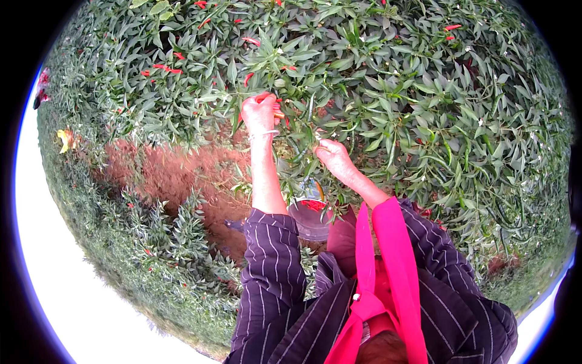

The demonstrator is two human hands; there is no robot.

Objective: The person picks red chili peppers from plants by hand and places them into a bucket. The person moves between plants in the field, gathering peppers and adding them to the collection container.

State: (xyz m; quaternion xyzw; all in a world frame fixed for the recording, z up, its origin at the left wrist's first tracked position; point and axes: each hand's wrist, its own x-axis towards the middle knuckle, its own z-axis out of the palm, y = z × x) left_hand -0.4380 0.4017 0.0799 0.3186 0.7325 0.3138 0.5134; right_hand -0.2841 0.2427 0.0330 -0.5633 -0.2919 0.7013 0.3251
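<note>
My left hand (pixel 260 111) is curled around several picked red chili peppers (pixel 278 111), whose ends stick out on its right side. It is among the upper leaves of a chili plant (pixel 291 54). Lower and to the right, my right hand (pixel 334 157) has its fingertips drawn together at the foliage. Whether a stem or pepper is between them cannot be made out. Green chili peppers (pixel 311 107) hang between the two hands. Below them a dark bucket (pixel 311 227) stands on the ground, with red chili peppers (pixel 313 205) inside, partly covered by leaves and my clothing.
Dense chili plants with ripe red peppers (pixel 167 69) and long green peppers (pixel 449 152) fill the front and right. Bare reddish soil (pixel 182 170) runs to the left, beside another row of plants (pixel 170 232). A yellow leaf or flower (pixel 65 140) shows farther left.
</note>
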